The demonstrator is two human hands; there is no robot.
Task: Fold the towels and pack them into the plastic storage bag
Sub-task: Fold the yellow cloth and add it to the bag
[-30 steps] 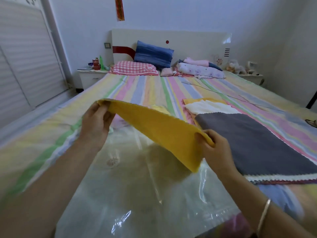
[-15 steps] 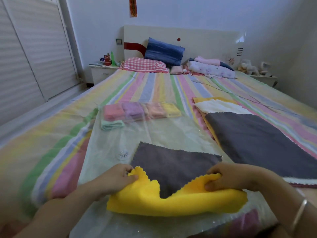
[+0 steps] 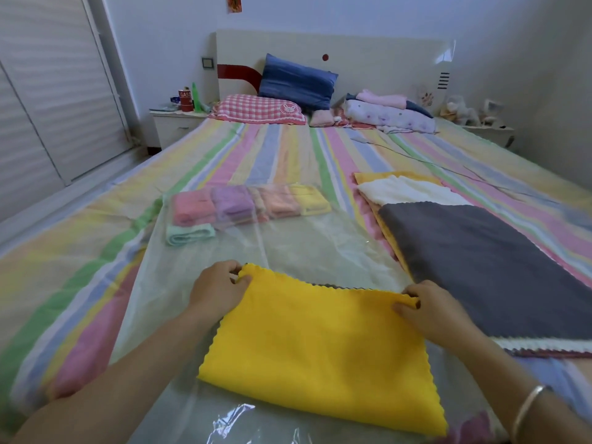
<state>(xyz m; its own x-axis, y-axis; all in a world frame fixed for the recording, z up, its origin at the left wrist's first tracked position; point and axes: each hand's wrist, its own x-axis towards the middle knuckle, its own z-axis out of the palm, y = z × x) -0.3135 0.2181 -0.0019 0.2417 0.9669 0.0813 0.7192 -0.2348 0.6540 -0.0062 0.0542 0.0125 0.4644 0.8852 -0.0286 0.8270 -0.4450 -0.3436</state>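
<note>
Your left hand pinches the far left corner of the yellow towel, and your right hand pinches the far right corner; both grips are narrow, fingers closed on the scalloped edge. The towel lies doubled on top of the clear bag, with a dark scalloped edge just showing along its far side, so its two layers look matched there. Holding both corners at once lets you keep that edge straight and the layers square before the next fold.

The towel sits on the bag, not in it. The bag gives you a smooth, flat surface right in front of you, and its near end, where the plastic crinkles below the towel, appears to be the opening, though the pictures do not make that sure. At the bag's far end a row of folded towels in pink, purple, peach and yellow shows through the plastic, with a mint one just beside them.

To your right, near the bag, a stack of flat towels waits on the striped bed, grey on top, white and yellow beneath. Judging from this, the packing is well under way and this towel needs at least one more fold to match the packed ones.
</note>
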